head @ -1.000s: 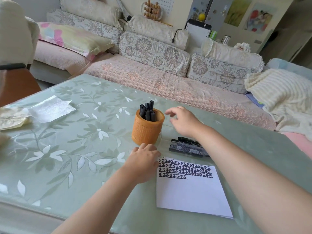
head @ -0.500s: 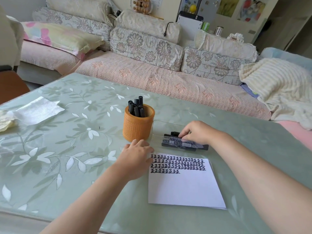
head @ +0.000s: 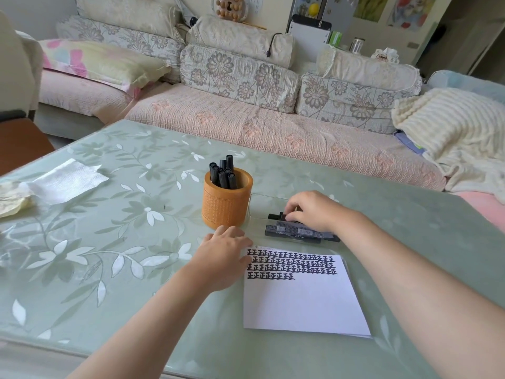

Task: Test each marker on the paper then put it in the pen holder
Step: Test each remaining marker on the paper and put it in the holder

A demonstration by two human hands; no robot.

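Markers (head: 297, 231) lie heaped beside the orange pen holder (head: 226, 206); the right hand (head: 314, 212) pinches the top black marker (head: 275, 216) there, while the left hand (head: 221, 255) rests flat and released on the paper's (head: 300, 302) corner.

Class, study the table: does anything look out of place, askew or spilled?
A crumpled tissue and a loose napkin lie at the table's left edge, apart from the marker work. Nothing is spilled; the holder stands upright.

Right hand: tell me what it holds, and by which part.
The right hand pinches one black marker from the pile, its fingers round the barrel just behind the end that points toward the pen holder.
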